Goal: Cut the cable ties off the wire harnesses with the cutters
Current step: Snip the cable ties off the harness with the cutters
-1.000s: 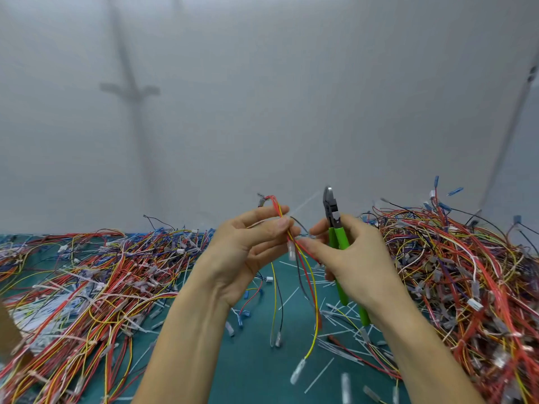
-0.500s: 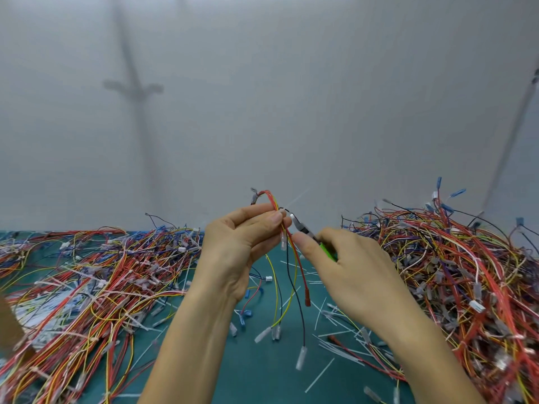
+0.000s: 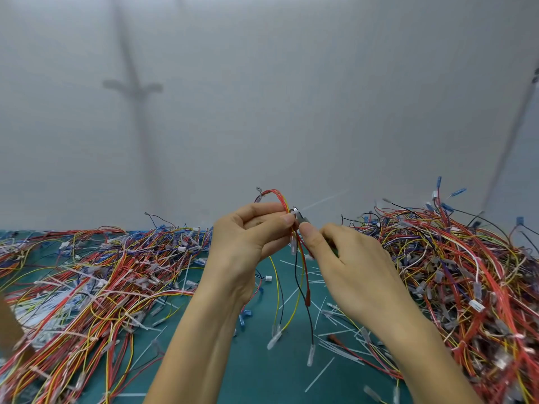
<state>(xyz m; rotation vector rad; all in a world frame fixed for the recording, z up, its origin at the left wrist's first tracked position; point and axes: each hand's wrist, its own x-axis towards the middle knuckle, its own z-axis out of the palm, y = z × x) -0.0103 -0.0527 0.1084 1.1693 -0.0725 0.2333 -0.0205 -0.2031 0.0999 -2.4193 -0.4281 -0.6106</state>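
Wire harness held in the air over green table, between both hands. Red, yellow and black wires, looped at top; ends hang down with clear sleeved terminals. Left hand pinches bundle just under loop. Right hand curls round cutters, grey nose at bundle by white cable tie, tail pointing up-right. Handles mostly hidden. Left pile and right pile of loose harnesses; tie offcuts on table.
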